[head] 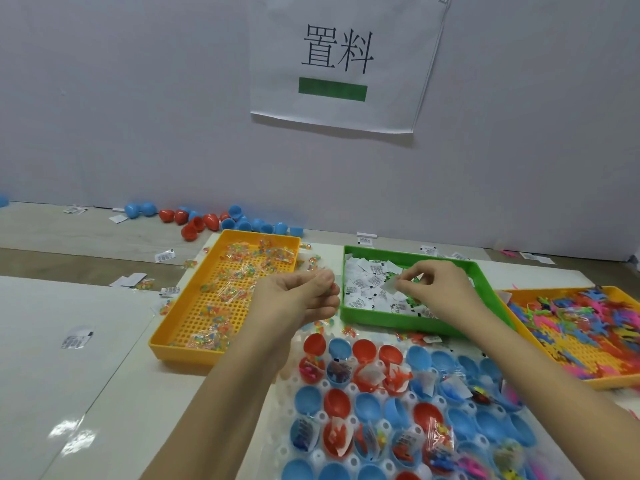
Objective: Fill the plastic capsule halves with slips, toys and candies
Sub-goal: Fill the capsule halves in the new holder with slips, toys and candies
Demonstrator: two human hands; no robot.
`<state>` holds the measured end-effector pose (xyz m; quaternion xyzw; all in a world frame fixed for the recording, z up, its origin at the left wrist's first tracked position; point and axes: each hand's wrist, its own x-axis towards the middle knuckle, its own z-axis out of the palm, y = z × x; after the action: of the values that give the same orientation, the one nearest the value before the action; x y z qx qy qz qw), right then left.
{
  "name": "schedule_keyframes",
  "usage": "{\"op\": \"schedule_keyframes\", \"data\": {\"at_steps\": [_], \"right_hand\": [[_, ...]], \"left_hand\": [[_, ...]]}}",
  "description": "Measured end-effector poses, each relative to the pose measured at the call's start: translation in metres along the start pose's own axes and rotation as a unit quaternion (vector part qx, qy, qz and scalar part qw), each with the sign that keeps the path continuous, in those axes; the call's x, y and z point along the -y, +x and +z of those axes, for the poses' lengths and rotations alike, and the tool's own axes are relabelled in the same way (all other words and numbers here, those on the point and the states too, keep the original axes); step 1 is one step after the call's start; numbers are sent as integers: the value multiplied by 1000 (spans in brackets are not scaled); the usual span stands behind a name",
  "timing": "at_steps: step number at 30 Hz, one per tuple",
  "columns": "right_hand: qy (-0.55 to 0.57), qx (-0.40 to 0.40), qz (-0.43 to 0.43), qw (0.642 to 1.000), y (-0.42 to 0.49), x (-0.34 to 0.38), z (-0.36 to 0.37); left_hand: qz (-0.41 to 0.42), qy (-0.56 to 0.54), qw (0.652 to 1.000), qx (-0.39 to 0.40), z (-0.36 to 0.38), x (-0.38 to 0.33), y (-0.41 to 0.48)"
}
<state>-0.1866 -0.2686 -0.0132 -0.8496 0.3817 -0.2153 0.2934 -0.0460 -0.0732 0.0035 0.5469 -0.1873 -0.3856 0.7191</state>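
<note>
Red and blue capsule halves [381,407] sit in rows on a white holder in front of me; several hold slips, toys or candy packets, others stand bare. My right hand [436,289] hovers over the green tray [485,282] of white slips and pinches one slip [389,284] between thumb and fingers. My left hand [301,296] is between the left orange tray [166,327] of clear candy packets and the green tray, palm up, fingers curled round what looks like a small clear candy packet. A right orange tray [519,299] holds colourful plastic toys.
Loose red and blue capsule halves [207,220] lie along the back wall under a paper sign [339,60]. Stray slips [76,337] and candy packets are scattered over the white table. Its left side is mostly bare.
</note>
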Motion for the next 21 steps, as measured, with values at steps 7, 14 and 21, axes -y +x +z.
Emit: {"op": "schedule_keyframes", "data": {"at_steps": [7,14,21], "right_hand": [[113,-2,13,994,-13,11,-10],[117,35,30,992,-25,22,-18],[342,64,-34,937,-51,59,-18]], "left_hand": [[-17,-31,999,17,3,-1,0],[-69,-88,993,44,6,-1,-2],[-61,-48,996,41,10,-2,-3]]}}
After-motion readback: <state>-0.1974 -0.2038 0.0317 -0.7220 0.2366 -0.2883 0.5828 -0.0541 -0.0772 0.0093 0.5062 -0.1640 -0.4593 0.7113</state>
